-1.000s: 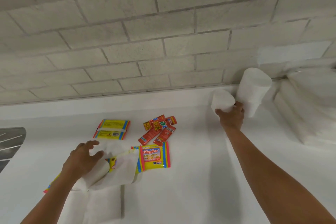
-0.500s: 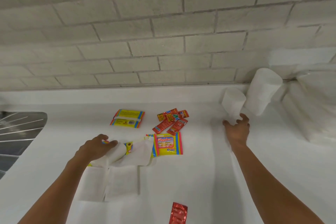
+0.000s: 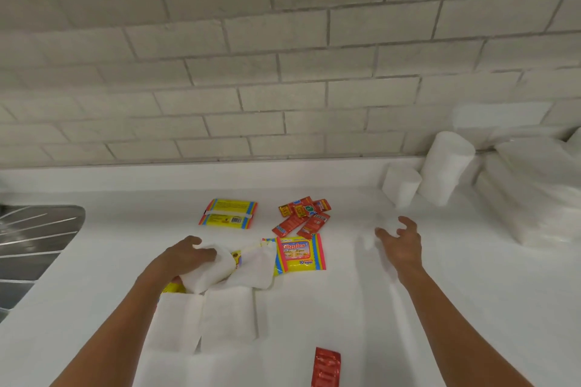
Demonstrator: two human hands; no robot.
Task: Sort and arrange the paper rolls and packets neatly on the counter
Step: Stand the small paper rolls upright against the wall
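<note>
My left hand (image 3: 184, 256) grips a partly unrolled white paper roll (image 3: 207, 273), whose loose sheets (image 3: 201, 317) trail toward me over the white counter (image 3: 440, 292). My right hand (image 3: 401, 242) hovers empty with loosely spread fingers, apart from the small paper roll (image 3: 401, 185) and the tall paper roll (image 3: 445, 166) standing at the back wall. A yellow wipes packet (image 3: 300, 253) lies beside the roll. Another yellow packet (image 3: 228, 214) lies farther back. Several red sachets (image 3: 303, 217) sit in a pile between them. One red sachet (image 3: 325, 367) lies near the front edge.
A steel sink drainer (image 3: 34, 242) fills the left side. A stack of white paper packs (image 3: 531, 198) stands at the right against the grey brick wall (image 3: 283, 56). Part of a yellow packet (image 3: 171, 287) peeks from under my left wrist.
My right hand has let go of the small roll at the back wall and drawn back toward me. My left hand stays on the unrolled roll. The view has tilted down.
</note>
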